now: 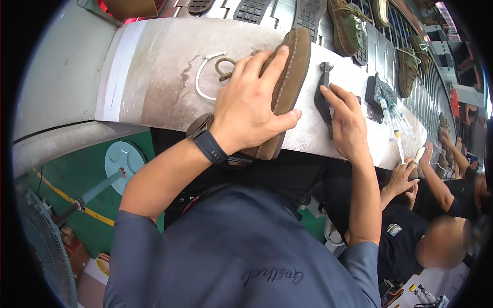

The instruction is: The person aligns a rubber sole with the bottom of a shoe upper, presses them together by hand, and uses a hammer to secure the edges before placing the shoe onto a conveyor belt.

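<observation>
A brown suede shoe (295, 66) stands on the worktable, its toe pointing away and its stitched sole edge to the right. My left hand (251, 100) is closed over it, fingers across the upper and thumb at the sole edge. An olive lace loop (224, 69) sticks out beside my fingers. To the right, a dark hammer (323, 100) has its head against the table surface. My right hand (346, 115) is closed around its handle, which is mostly hidden under my fingers.
A white curved cord (199, 82) lies left of the shoe. Right of the hammer are a black block (379, 90) and several syringes (393, 120). Beyond the table runs a slatted conveyor (280, 15) with soles and shoes. Another person (411, 241) works close on the right; a round stool (123, 159) stands lower left.
</observation>
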`<state>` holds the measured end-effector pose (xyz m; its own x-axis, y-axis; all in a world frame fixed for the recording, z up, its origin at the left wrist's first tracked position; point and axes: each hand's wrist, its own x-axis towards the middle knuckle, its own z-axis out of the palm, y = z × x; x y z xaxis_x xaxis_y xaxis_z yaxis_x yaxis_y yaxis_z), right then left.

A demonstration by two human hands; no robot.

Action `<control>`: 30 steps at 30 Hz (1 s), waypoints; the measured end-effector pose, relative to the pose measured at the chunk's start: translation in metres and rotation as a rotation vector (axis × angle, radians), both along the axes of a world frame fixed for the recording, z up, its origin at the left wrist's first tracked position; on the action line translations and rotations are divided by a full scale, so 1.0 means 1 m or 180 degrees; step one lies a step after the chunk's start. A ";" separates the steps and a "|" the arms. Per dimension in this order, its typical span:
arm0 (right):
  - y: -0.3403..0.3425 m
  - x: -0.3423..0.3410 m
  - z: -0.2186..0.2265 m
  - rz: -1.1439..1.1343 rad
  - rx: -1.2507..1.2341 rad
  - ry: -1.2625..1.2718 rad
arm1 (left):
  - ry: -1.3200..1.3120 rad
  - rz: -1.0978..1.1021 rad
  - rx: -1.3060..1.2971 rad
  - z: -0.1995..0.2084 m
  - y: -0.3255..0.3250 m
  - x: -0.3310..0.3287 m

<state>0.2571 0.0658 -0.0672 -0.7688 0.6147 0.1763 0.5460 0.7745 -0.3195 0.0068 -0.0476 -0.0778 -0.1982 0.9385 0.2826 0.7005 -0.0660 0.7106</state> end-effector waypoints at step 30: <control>-0.053 -0.044 0.068 -0.0686 -0.2071 0.2576 | 0.0022 0.0354 0.0592 -0.018 0.008 0.004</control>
<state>0.2127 0.0128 0.0013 -0.4332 0.8842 0.1749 0.0905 0.2358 -0.9676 0.0112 -0.0392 -0.0960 -0.2950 0.8425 0.4507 0.7157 -0.1177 0.6884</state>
